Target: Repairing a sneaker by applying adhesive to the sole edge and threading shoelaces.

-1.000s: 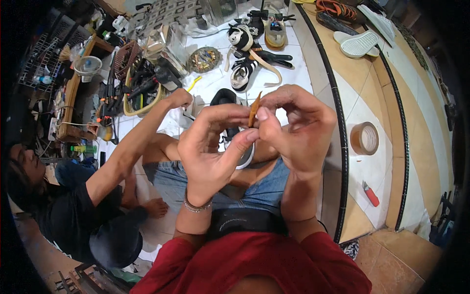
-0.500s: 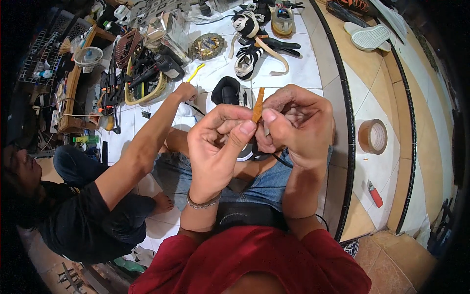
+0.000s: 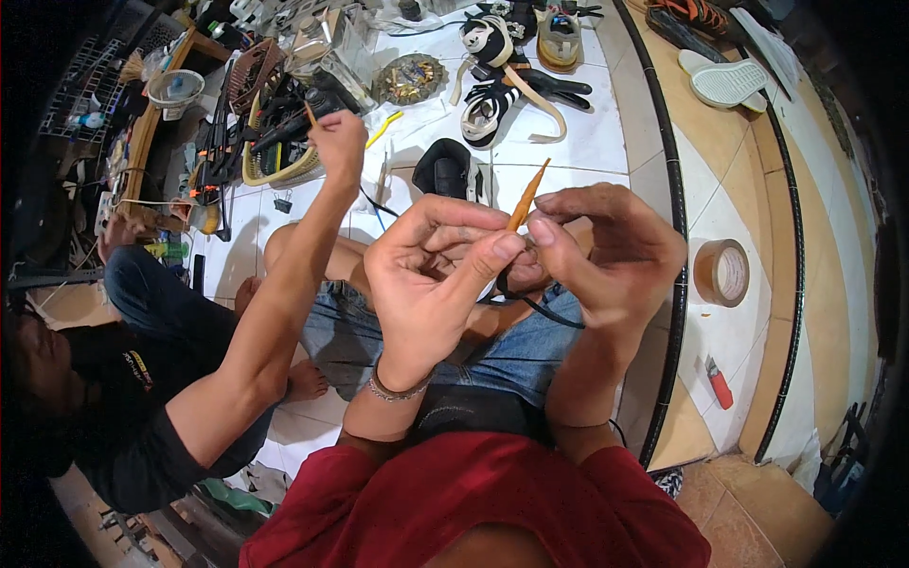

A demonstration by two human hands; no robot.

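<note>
A thin, orange-brown tapered piece (image 3: 526,197), slightly wrinkled and pointed at its upper end, stands tilted in front of me. My left hand (image 3: 431,279) pinches its lower end between thumb and fingertips. Close against its right side is my right hand (image 3: 606,246), with thumb and forefinger bent toward each other; whatever lies between them is too small to make out. A black cord (image 3: 544,310) hangs below the hands over my jeans. Beyond them a black shoe (image 3: 445,170) rests on the white tiles, partly hidden by my left hand.
At left a co-worker's hand (image 3: 339,142) holds a thin brown stick above a yellow basket (image 3: 275,175) of tools. Black-and-white shoes (image 3: 488,109) and a dish of stubs (image 3: 410,79) lie ahead. A tape roll (image 3: 721,273) and red cutter (image 3: 720,386) sit on the right step.
My hands have shifted slightly right, and the tapered piece now leans right. The co-worker's hand has risen up and left from beside the yellow stick, holding a thin brown stick.
</note>
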